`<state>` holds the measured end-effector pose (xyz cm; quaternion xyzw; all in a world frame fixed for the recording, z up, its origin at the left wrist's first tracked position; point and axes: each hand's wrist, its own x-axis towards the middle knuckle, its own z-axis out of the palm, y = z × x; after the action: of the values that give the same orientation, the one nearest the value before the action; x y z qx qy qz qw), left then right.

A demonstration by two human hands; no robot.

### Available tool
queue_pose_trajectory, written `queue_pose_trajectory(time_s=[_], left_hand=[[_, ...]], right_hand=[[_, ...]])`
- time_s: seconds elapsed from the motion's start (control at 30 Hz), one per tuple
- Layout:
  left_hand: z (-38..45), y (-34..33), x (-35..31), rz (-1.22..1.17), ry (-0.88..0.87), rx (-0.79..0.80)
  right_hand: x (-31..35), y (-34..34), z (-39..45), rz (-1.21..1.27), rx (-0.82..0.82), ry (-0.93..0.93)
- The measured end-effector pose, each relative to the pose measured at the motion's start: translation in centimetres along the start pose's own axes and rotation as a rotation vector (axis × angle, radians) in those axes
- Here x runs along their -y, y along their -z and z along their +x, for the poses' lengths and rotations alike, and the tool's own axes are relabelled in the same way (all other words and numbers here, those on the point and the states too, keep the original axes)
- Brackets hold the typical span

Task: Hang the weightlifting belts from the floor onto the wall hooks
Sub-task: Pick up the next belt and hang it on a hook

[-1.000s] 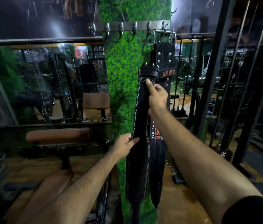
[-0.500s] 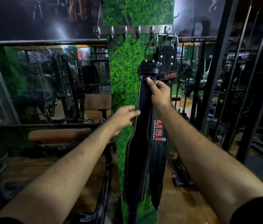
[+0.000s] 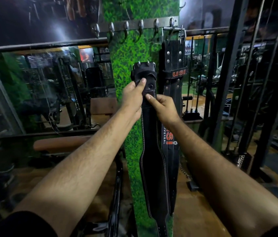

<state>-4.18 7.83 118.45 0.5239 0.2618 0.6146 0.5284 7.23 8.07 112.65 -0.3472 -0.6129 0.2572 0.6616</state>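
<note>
A black belt [image 3: 152, 168] hangs upright in front of the green wall panel [image 3: 128, 65], below the row of hooks [image 3: 140, 27]. The left hand [image 3: 132, 98] grips its top end just under the buckle [image 3: 144, 69]; the right hand [image 3: 164, 107] pinches it just below. A second belt [image 3: 173, 65] hangs from the rightmost hook, just beside it.

The hook rail [image 3: 134, 25] sits high on the pillar [image 3: 131, 53], and one belt [image 3: 173, 65] hangs from its rightmost hook. Left of it and in front, a second belt [image 3: 151, 151] is below the hooks, the left hand [image 3: 132, 98] and right hand [image 3: 163, 108] gripping near its top. A bench [image 3: 61, 143] stands lower left, probably against the mirror.
</note>
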Motion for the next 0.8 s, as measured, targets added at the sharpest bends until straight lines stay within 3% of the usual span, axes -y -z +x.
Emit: queue_pose_trajectory(time_s=[0.17,0.3,0.47,0.53,0.67,0.8], left_hand=[[0.6,0.6,0.6,-0.071,-0.011,-0.099],[0.5,1.5,0.1,-0.096,0.010,-0.107],[1.1,2.8,-2.0,-0.127,-0.032,-0.105],[1.0,3.2,-2.1,-0.115,-0.026,-0.130],[0.9,4.1,-1.6,-0.121,0.022,-0.202],[1.4,4.0,-1.7,-0.117,-0.002,-0.150]], right_hand=[[-2.5,-0.6,-3.2,0.043,0.055,-0.142],[-5.9,0.3,-6.4,-0.072,0.224,-0.332],[-5.8,1.5,-8.1,-0.543,0.522,-0.595],[-3.1,0.8,-6.6,-0.489,0.523,-0.526],[0.7,-1.6,-2.8,-0.057,0.333,-0.303],[-1.5,-2.5,-4.4,-0.018,0.231,-0.240]])
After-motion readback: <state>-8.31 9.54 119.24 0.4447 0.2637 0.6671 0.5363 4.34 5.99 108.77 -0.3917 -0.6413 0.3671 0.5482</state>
